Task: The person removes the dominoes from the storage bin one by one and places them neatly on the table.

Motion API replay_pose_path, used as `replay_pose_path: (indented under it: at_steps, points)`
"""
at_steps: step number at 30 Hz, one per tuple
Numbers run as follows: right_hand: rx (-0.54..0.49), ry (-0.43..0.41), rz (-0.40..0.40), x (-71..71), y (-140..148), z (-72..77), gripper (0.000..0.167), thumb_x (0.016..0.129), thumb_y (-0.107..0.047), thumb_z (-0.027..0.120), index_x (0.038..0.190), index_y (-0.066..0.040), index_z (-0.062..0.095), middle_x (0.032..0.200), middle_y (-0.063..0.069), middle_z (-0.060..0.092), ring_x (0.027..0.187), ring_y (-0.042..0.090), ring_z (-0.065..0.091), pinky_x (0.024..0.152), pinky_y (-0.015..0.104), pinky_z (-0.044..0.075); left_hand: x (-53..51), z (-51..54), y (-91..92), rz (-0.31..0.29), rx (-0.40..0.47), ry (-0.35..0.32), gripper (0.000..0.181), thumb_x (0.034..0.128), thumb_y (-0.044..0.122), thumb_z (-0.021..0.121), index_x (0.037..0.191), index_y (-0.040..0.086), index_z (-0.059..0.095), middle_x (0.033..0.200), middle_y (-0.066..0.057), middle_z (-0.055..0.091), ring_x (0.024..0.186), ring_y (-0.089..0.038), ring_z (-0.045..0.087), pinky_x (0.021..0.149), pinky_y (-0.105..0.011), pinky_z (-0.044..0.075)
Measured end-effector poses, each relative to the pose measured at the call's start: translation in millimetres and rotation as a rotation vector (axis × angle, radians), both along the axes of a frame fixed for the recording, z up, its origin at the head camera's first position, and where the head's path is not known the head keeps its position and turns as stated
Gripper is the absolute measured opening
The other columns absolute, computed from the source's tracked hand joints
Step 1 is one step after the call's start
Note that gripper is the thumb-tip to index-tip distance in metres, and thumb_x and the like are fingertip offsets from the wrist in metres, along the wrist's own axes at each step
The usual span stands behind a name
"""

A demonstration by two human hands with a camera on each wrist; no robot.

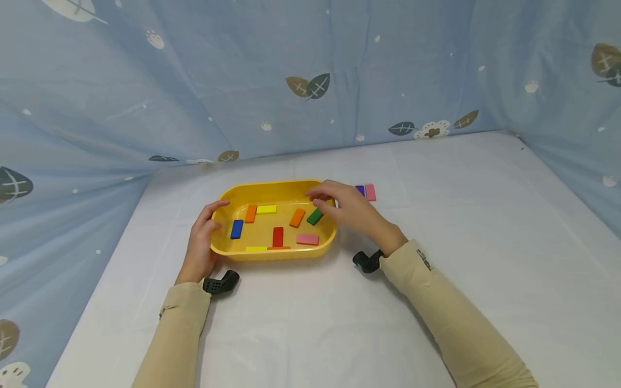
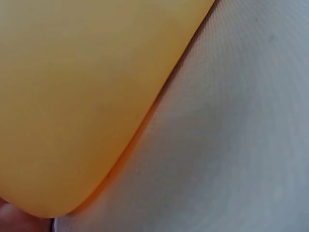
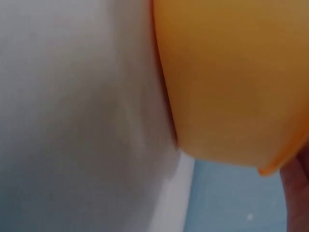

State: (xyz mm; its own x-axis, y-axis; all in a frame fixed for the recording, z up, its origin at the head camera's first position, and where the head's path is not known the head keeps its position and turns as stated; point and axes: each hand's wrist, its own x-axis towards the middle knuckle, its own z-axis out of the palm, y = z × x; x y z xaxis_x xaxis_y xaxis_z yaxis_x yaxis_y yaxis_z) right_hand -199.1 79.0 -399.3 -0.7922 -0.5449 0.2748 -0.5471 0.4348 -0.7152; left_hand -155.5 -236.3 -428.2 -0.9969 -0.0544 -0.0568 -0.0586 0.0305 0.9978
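Observation:
A yellow plastic basin (image 1: 257, 231) stands on the white cloth, with several flat coloured blocks lying inside. My left hand (image 1: 200, 245) grips its left end, fingers over the rim. My right hand (image 1: 351, 210) reaches over the right end, thumb and fingertips apart above the inside. Just below that thumb lies a green block (image 1: 315, 216); no block shows between the fingers. Nearby are an orange block (image 1: 297, 217) and a pink block (image 1: 308, 238). A red block (image 1: 278, 236), a blue block (image 1: 236, 229) and a yellow block (image 1: 267, 209) lie further left. Both wrist views mainly show the basin's outer wall (image 2: 87, 96).
Beyond my right hand, a purple block (image 1: 360, 190) and another pink block (image 1: 371, 192) lie on the white tablecloth (image 1: 301, 323). A blue patterned curtain (image 1: 242, 81) hangs behind the table and along its sides.

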Motion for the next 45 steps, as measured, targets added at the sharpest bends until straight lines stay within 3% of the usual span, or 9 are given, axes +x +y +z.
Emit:
replay_pose_path:
  at_steps: [6, 10, 17, 21, 24, 26, 34, 41, 45]
  points:
    - [0.273, 0.104, 0.057, 9.9, -15.3, 0.1, 0.030, 0.089, -0.030, 0.050, 0.113, -0.015, 0.060, 0.102, -0.008, 0.057, 0.092, 0.012, 0.051, 0.084, 0.029, 0.040, -0.3, 0.8, 0.9, -0.003, 0.009, -0.010, 0.049, 0.0823, 0.002, 0.034, 0.129, 0.015, 0.043, 0.140, 0.008, 0.025, 0.125, -0.020, 0.025, 0.102, -0.036, 0.028]
    - [0.377, 0.165, 0.073, 14.8, -21.7, 0.1, 0.030, 0.089, -0.035, 0.049, 0.111, -0.020, 0.062, 0.105, -0.009, 0.059, 0.099, 0.009, 0.051, 0.089, 0.033, 0.033, -0.9, 1.2, 0.9, -0.003, 0.003, -0.009, 0.049, 0.0825, 0.002, 0.034, 0.129, 0.015, 0.043, 0.140, 0.008, 0.025, 0.124, -0.020, 0.026, 0.100, -0.033, 0.030]
    - [0.554, 0.201, 0.095, 23.0, -27.1, -0.2, 0.035, 0.091, -0.041, 0.040, 0.113, -0.026, 0.063, 0.102, -0.016, 0.063, 0.089, 0.001, 0.056, 0.094, 0.035, 0.026, -0.4, -0.4, 0.0, -0.011, 0.007, -0.012, 0.050, 0.0824, 0.002, 0.033, 0.130, 0.016, 0.043, 0.141, 0.007, 0.024, 0.125, -0.021, 0.025, 0.098, -0.029, 0.033]
    - [0.635, 0.249, 0.130, 29.1, -28.5, 3.1, 0.032, 0.091, -0.042, 0.040, 0.097, -0.027, 0.068, 0.081, -0.017, 0.062, 0.078, 0.002, 0.055, 0.093, 0.036, 0.028, 0.5, -1.0, -0.6, -0.011, -0.009, -0.013, 0.050, 0.0824, 0.002, 0.034, 0.130, 0.016, 0.043, 0.141, 0.008, 0.025, 0.125, -0.021, 0.025, 0.099, -0.031, 0.032]
    - [0.667, 0.270, 0.177, 32.8, -30.2, 5.8, 0.028, 0.091, -0.041, 0.041, 0.084, -0.027, 0.065, 0.063, -0.017, 0.052, 0.067, 0.002, 0.051, 0.089, 0.035, 0.030, 1.1, -0.5, -1.2, -0.008, -0.015, -0.009, 0.050, 0.0827, 0.002, 0.034, 0.130, 0.015, 0.042, 0.141, 0.007, 0.024, 0.125, -0.022, 0.025, 0.100, -0.034, 0.030]
    - [0.674, 0.261, 0.206, 34.6, -31.3, 7.6, 0.026, 0.090, -0.041, 0.043, 0.084, -0.028, 0.064, 0.061, -0.017, 0.047, 0.065, 0.002, 0.048, 0.085, 0.034, 0.031, 1.2, -0.4, -1.3, -0.007, -0.018, -0.005, 0.051, 0.0829, 0.002, 0.034, 0.131, 0.017, 0.042, 0.141, 0.008, 0.024, 0.126, -0.021, 0.024, 0.101, -0.035, 0.028]
    - [0.680, 0.121, 0.217, 35.8, -31.3, 10.4, 0.035, 0.090, -0.042, 0.042, 0.070, -0.022, 0.064, 0.048, -0.010, 0.033, 0.049, 0.007, 0.041, 0.082, 0.033, 0.029, 2.2, 0.0, 0.8, -0.018, -0.030, 0.004, 0.052, 0.0833, 0.003, 0.033, 0.132, 0.019, 0.042, 0.142, 0.009, 0.023, 0.128, -0.019, 0.022, 0.104, -0.037, 0.024]
    - [0.669, 0.088, 0.225, 32.6, -28.8, 9.6, 0.040, 0.090, -0.043, 0.043, 0.058, -0.022, 0.055, 0.046, -0.010, 0.029, 0.044, 0.008, 0.034, 0.076, 0.031, 0.027, 1.0, 0.2, 1.1, -0.008, -0.022, 0.003, 0.051, 0.0836, 0.003, 0.034, 0.131, 0.018, 0.043, 0.142, 0.008, 0.024, 0.127, -0.020, 0.022, 0.103, -0.036, 0.026]
    - [0.610, 0.053, 0.261, 29.2, -26.5, 9.3, 0.033, 0.089, -0.042, 0.044, 0.071, -0.025, 0.066, 0.051, -0.016, 0.041, 0.050, 0.003, 0.040, 0.077, 0.030, 0.026, 1.0, 0.6, 1.0, -0.008, -0.008, -0.003, 0.050, 0.0833, 0.003, 0.034, 0.131, 0.016, 0.042, 0.142, 0.008, 0.023, 0.127, -0.020, 0.022, 0.103, -0.036, 0.025]
